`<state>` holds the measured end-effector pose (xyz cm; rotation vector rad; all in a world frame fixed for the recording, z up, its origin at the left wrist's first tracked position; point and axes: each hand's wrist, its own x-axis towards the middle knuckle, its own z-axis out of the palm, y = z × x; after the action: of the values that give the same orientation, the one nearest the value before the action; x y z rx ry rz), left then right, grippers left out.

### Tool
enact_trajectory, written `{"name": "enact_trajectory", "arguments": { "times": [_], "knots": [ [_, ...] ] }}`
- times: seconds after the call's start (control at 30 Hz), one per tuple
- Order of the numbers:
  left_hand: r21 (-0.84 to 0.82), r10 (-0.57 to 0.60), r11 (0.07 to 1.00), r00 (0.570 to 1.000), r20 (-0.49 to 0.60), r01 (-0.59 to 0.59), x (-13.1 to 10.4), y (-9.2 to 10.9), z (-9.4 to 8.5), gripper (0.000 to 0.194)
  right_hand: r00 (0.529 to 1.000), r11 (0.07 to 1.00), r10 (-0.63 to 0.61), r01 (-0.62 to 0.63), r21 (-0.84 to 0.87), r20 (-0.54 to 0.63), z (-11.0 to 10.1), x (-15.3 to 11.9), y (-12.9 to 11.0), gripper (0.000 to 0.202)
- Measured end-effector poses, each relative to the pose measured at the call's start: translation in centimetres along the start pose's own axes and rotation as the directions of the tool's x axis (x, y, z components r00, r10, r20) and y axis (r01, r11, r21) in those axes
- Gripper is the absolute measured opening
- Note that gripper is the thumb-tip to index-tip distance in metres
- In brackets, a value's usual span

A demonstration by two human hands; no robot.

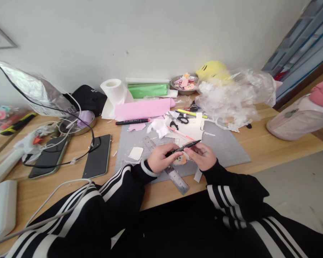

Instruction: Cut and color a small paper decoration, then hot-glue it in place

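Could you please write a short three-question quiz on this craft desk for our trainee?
1. True or false: the black pen is held by both the left hand and the right hand.
2. What lies under the left hand? A) metal ruler B) a stapler C) a book
3. Which colour is the foam sheet in front of the tissue roll?

Key: 1 true; 2 A; 3 pink.

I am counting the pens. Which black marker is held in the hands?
The black marker above the metal ruler, gripped by left hand and right hand. The other marker lies untouched beside the pink roll.
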<state>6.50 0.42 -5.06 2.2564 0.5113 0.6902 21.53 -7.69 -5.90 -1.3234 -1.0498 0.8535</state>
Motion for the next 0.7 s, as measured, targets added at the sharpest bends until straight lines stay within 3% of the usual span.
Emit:
{"name": "enact_trajectory", "arguments": {
  "times": [0.2, 0.53, 0.63, 0.7],
  "knots": [
    [-0.019, 0.041, 0.999, 0.998, -0.057, -0.042, 0.2, -0.1, -0.2, 0.037, 1.000, 0.998, -0.023, 0.023, -0.056, 0.012, 0.0, -0.1, 0.2, 0.025],
    [0.027, 0.077, 0.997, 0.997, -0.012, -0.077, 0.3, -0.1, 0.1, 0.035, 0.992, 0.993, 0.008, 0.006, -0.115, 0.128, 0.0, 0.1, 0.6, 0.031],
    [0.095, 0.036, 0.995, 0.999, 0.005, -0.036, 0.4, -0.2, 0.1, 0.026, 0.996, 0.992, 0.002, 0.009, -0.126, 0.085, -0.3, 0.6, 1.0, 0.037],
    [0.152, 0.000, 0.988, 0.999, 0.035, -0.006, 0.5, -0.2, -0.1, 0.034, 1.000, 0.990, -0.010, 0.011, -0.141, 0.009, -1.1, 1.1, 1.3, 0.040]
  ]
}}
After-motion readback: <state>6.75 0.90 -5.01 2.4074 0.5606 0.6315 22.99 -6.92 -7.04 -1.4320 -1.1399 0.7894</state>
